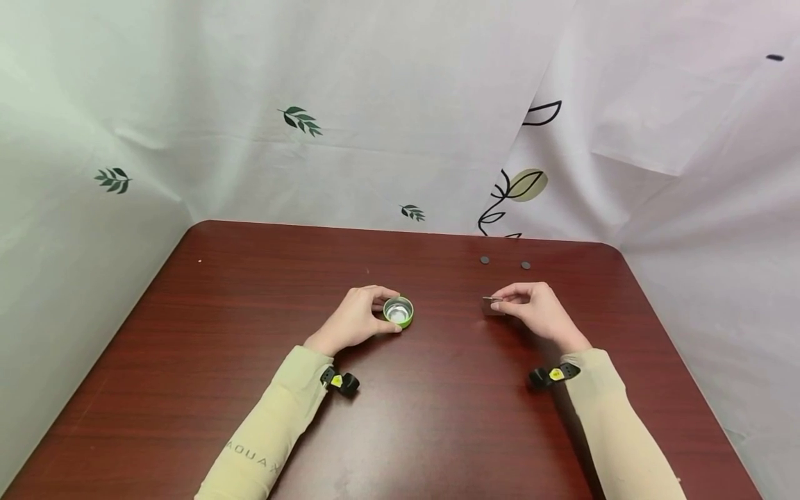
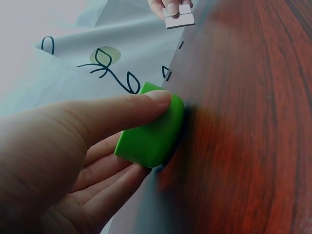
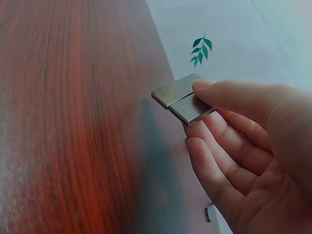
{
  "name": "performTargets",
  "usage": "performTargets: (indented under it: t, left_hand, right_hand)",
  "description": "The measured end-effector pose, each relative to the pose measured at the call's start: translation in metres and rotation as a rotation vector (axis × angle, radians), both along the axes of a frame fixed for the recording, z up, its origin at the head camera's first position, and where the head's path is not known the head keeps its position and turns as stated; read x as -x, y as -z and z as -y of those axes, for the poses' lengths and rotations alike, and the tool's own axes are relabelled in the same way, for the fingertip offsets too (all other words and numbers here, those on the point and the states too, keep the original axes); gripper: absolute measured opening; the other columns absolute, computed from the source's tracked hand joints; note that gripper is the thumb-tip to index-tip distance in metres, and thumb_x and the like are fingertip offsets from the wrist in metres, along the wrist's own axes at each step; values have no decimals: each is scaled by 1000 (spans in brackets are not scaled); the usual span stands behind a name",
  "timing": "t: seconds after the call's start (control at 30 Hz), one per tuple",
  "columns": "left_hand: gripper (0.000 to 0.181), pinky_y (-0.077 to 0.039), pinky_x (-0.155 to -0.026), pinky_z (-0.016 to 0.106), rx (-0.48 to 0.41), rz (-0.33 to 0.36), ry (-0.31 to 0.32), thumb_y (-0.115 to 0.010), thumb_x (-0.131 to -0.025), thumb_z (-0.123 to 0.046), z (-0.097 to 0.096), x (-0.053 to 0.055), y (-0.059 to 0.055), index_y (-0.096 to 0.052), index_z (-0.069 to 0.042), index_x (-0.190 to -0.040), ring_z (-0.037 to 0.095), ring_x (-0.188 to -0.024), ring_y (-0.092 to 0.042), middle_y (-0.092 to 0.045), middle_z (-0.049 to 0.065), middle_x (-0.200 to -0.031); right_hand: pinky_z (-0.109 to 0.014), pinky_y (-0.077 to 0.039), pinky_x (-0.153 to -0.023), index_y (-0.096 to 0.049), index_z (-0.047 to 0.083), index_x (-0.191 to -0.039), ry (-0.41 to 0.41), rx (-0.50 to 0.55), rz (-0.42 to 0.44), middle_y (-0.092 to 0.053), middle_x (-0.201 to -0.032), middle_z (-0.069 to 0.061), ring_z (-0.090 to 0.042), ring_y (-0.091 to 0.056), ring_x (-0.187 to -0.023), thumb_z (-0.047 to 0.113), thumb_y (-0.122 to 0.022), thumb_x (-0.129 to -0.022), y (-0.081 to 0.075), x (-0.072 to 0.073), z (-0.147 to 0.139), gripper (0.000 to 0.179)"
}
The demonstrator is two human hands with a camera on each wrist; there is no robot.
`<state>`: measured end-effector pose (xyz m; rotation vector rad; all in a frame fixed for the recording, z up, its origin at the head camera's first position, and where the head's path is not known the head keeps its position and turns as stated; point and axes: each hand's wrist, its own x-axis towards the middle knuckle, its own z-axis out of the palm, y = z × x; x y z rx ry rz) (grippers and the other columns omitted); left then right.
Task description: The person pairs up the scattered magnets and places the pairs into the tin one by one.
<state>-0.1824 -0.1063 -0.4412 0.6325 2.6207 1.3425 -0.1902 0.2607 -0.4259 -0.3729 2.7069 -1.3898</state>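
Observation:
My left hand (image 1: pixel 355 317) grips a small round tin (image 1: pixel 408 319), green outside and silvery inside, with its open top facing up in the head view. In the left wrist view, the thumb lies along one side of the green wall (image 2: pixel 156 129) and the fingers curl round the other. Farther right, my right hand (image 1: pixel 540 312) pinches a small flat metal piece (image 1: pixel 493 305) between thumb and fingertips. The right wrist view shows this metal piece (image 3: pixel 185 100) as a squarish plate with a seam across it and offset halves, held tilted over the table.
Two small dark discs (image 1: pixel 484 260) (image 1: pixel 526 265) lie near the back edge of the brown wooden table (image 1: pixel 400 430), beyond my right hand. White cloth (image 1: pixel 350 173) with printed leaves hangs behind the table and along both sides.

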Motion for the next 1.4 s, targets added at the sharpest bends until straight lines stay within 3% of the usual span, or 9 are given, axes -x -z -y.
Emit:
performTargets:
  t: [0.43, 0.77, 1.13, 1.4]
  left_hand:
    - [57, -55, -88, 26, -1, 1, 0, -93, -74, -13, 0, 0, 0, -68, -4, -125, 18, -104, -70, -68, 5, -117]
    - [57, -55, -86, 24, 6, -13, 9, -93, -74, -11, -1, 1, 0, -68, -3, -125, 17, -102, -70, -69, 6, -117]
    - [57, -55, -86, 24, 22, -23, 5, -94, -74, -12, 0, 0, 0, -69, -4, -125, 18, -102, -70, -68, 7, -118]
    - [57, -55, -86, 24, 30, -16, 3, -93, -74, -13, -1, 0, -1, -68, -4, -125, 18, -102, -70, -68, 7, -118]
  right_hand:
    - [-23, -55, -62, -79, 4, -99, 41, 30, 7, -76, -86, -7, -18, -72, -74, 15, -86, -85, 0, 0, 5, 19]
    - [-23, -53, -58, -79, 4, -93, 80, 62, -1, -75, -81, -7, -31, -71, -71, 19, -89, -81, -1, -2, 9, 22]
    - [-24, -48, -53, -79, 8, -89, 99, 75, 1, -75, -78, -7, -32, -67, -67, 26, -90, -80, -6, -4, 21, 23]
    - [-27, -55, -59, -78, 4, -91, 98, 118, 28, -75, -81, -11, -31, -71, -72, 25, -90, -80, -5, -5, 27, 26]
